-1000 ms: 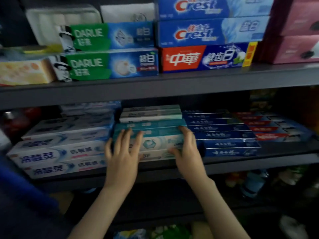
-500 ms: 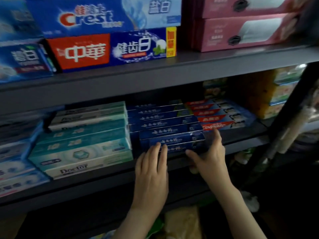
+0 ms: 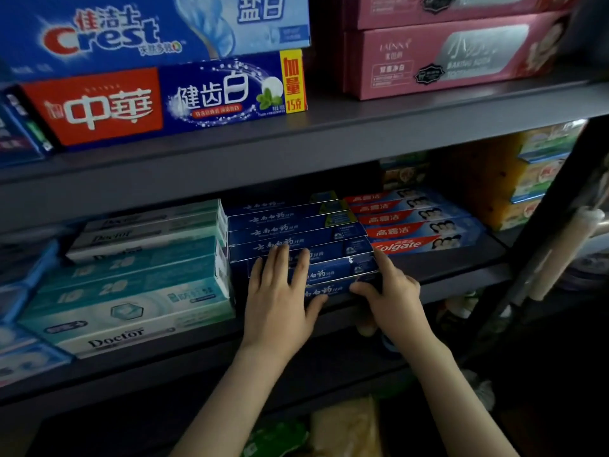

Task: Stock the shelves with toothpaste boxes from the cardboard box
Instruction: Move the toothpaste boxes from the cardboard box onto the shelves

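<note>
— Shifted rightward off the teal Doctor boxes (image 3: 131, 291), both hands are now set on the dark blue toothpaste boxes (image 3: 333, 268).

— Held how?

— The left hand (image 3: 280, 298) is laid flat on top. The stack's right end is clasped by the right hand (image 3: 392, 291).

— What remains?

— The shelf (image 3: 461, 275) is judged nearly filled, through to the Colgate boxes (image 3: 425, 232). The cardboard box is not seen.

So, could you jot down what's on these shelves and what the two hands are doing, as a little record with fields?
Upper shelf: Crest box on a red-and-blue box; pink boxes to the right
Lower shelf: teal Doctor boxes, dark blue boxes, Colgate boxes, left to right
Left hand: fingers flat on the dark blue boxes
Right hand: grips the right end of the front dark blue box
Cardboard box: not in view
</note>
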